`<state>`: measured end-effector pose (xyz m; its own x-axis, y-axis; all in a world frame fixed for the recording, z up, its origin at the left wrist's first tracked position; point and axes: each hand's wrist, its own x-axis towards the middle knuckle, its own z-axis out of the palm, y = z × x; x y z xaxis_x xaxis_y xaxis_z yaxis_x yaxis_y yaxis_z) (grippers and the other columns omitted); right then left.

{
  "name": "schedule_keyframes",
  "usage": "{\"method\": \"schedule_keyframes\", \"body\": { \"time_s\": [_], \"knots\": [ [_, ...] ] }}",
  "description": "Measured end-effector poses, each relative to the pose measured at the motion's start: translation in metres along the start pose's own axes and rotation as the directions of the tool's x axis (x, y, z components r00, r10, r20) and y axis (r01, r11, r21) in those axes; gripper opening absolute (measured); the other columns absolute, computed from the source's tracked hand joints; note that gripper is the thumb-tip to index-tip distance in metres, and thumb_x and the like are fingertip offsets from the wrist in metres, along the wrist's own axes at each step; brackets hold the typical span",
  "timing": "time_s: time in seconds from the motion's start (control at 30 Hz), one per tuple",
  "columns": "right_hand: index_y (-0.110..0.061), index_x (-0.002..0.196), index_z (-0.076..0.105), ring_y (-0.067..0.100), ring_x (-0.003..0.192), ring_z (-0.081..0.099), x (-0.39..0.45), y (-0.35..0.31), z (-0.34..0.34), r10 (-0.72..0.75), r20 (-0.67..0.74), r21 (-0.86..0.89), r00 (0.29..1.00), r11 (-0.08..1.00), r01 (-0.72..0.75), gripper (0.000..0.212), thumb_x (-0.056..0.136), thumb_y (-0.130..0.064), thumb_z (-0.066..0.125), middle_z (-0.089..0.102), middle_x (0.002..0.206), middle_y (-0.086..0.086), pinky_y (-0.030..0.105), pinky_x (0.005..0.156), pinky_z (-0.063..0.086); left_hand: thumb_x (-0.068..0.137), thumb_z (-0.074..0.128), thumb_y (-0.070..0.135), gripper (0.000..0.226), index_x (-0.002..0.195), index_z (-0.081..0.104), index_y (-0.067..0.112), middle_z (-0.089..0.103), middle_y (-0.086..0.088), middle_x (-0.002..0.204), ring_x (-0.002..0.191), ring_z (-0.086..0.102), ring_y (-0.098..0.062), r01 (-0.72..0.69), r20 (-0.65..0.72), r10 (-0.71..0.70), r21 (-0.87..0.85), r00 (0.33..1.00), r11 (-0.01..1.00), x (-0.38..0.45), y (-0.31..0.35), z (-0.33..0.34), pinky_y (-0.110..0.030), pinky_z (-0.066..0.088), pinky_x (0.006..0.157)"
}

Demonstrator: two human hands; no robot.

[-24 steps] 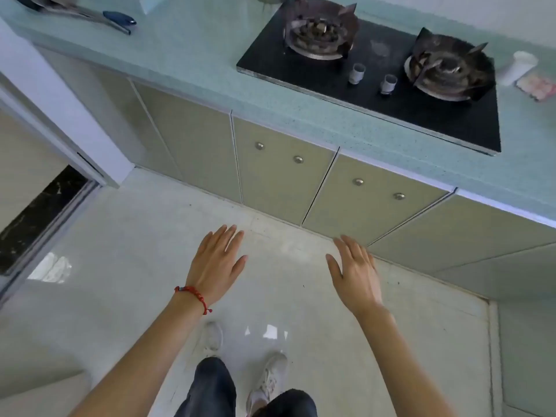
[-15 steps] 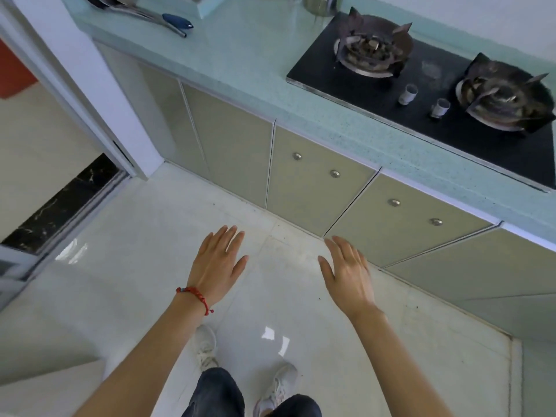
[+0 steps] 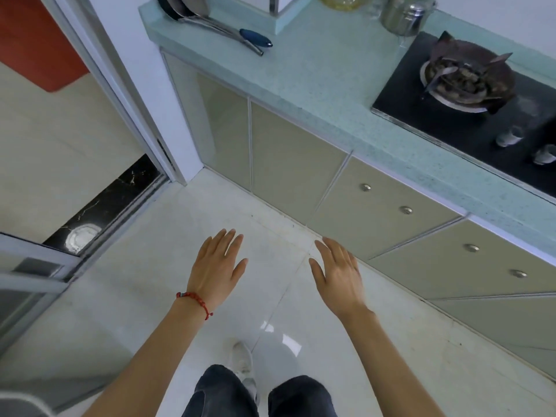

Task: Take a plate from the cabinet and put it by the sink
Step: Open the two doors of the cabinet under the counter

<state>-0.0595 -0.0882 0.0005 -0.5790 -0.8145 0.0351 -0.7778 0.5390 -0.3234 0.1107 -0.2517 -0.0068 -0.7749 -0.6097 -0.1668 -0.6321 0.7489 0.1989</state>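
Head view: the person is turning left along the closed cabinet (image 3: 301,167), bringing the doorway (image 3: 126,188) into sight. Left hand (image 3: 216,267) and right hand (image 3: 338,273) are hovering flat, fingers spread, holding nothing. No plate or sink is showing; searching is probably continuing.

Speckled pale-teal counter (image 3: 325,85), beige cabinet doors (image 3: 294,170), black stove top (image 3: 451,124), glossy white floor (image 3: 168,266), red beaded bracelet (image 3: 195,297).
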Motion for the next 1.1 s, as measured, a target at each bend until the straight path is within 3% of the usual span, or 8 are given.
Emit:
{"method": "schedule_keyframes", "body": {
  "time_s": [0.1,0.23,0.33,0.9,1.1],
  "knots": [
    [-0.005,0.112,0.061,0.033,0.104,0.064,0.027,-0.028,0.009,-0.023,-0.001,0.012,1.000,1.000,0.023,0.042,0.088,-0.031,0.038,0.065,0.116,0.017,0.045,0.088,0.050,0.087,0.051,0.033,0.044,0.119,0.055,0.003,0.062,-0.020,0.120,0.113,0.058,-0.036,0.015,-0.033,-0.016,-0.004,0.999,1.000,0.013,-0.031,-0.010,-0.052,0.046,0.090],
    [-0.005,0.112,0.061,0.032,0.104,0.064,0.058,-0.049,0.018,-0.049,0.007,0.003,0.999,0.999,0.049,0.042,0.088,-0.031,0.038,0.066,0.115,0.017,0.044,0.088,0.050,0.095,0.010,0.045,0.065,0.118,0.056,0.004,0.064,-0.018,0.119,0.111,0.059,-0.033,0.066,0.047,-0.066,-0.008,0.997,0.998,0.031,-0.057,-0.022,-0.050,0.048,0.089],
    [-0.006,0.113,0.061,0.032,0.105,0.064,0.082,-0.053,0.025,-0.055,0.026,0.000,0.998,0.998,0.055,0.043,0.089,-0.032,0.037,0.065,0.117,0.016,0.044,0.089,0.050,0.094,0.002,0.046,0.072,0.118,0.056,0.005,0.064,-0.017,0.119,0.111,0.059,-0.032,0.082,0.074,-0.081,-0.012,0.994,0.997,0.050,-0.071,-0.026,-0.049,0.048,0.089],
    [-0.003,0.111,0.062,0.035,0.105,0.063,0.252,-0.080,0.047,0.072,0.046,0.128,0.996,0.989,-0.077,0.045,0.088,-0.032,0.036,0.065,0.115,0.019,0.047,0.089,0.049,0.095,0.004,0.045,0.069,0.119,0.055,0.006,0.063,-0.017,0.119,0.111,0.059,-0.033,0.050,0.077,-0.052,0.024,0.996,0.998,0.208,-0.125,-0.074,-0.048,0.048,0.089],
    [-0.005,0.109,0.062,0.033,0.102,0.065,0.284,-0.092,0.052,0.129,0.045,0.099,0.991,0.986,-0.133,0.043,0.087,-0.031,0.037,0.067,0.112,0.018,0.045,0.086,0.051,0.086,0.030,0.038,0.053,0.118,0.057,0.006,0.064,-0.016,0.119,0.111,0.060,-0.032,-0.040,0.091,0.035,0.058,0.995,0.998,0.257,-0.147,-0.076,-0.047,0.047,0.090]
  ]
}}
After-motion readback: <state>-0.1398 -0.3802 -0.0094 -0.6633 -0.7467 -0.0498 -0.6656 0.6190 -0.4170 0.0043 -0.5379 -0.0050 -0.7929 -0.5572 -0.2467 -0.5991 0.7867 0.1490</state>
